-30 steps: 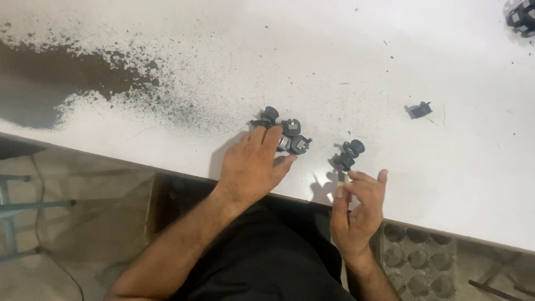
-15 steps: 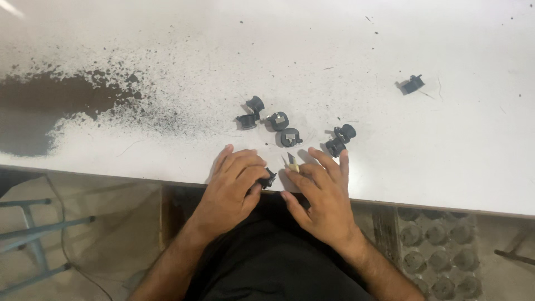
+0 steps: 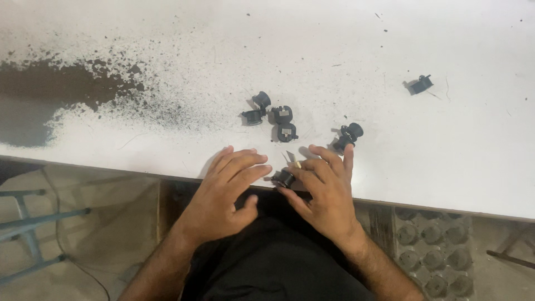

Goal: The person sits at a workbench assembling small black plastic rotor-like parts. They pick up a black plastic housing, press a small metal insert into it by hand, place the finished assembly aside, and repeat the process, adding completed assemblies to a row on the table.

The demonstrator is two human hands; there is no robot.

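Observation:
My left hand (image 3: 225, 192) lies flat at the near edge of the white table (image 3: 167, 33), its fingertips touching a small black round part (image 3: 283, 178). My right hand (image 3: 327, 192) grips that part between thumb and forefinger. A thin metal sliver (image 3: 291, 158) pokes up by its index finger. Just beyond the hands lie a cluster of three similar black parts (image 3: 282, 115) and one more (image 3: 349, 135) to the right.
One lone black part (image 3: 421, 85) sits far right on the table. Dark powder (image 3: 61, 89) is spread over the table's left side. Below the edge are a tray of round cups (image 3: 440, 251) at the right and a blue metal frame (image 3: 28, 223) at the left.
My left hand left the cluster and drew back to the table edge. My right hand rose to meet it, and one black part now sits between them.

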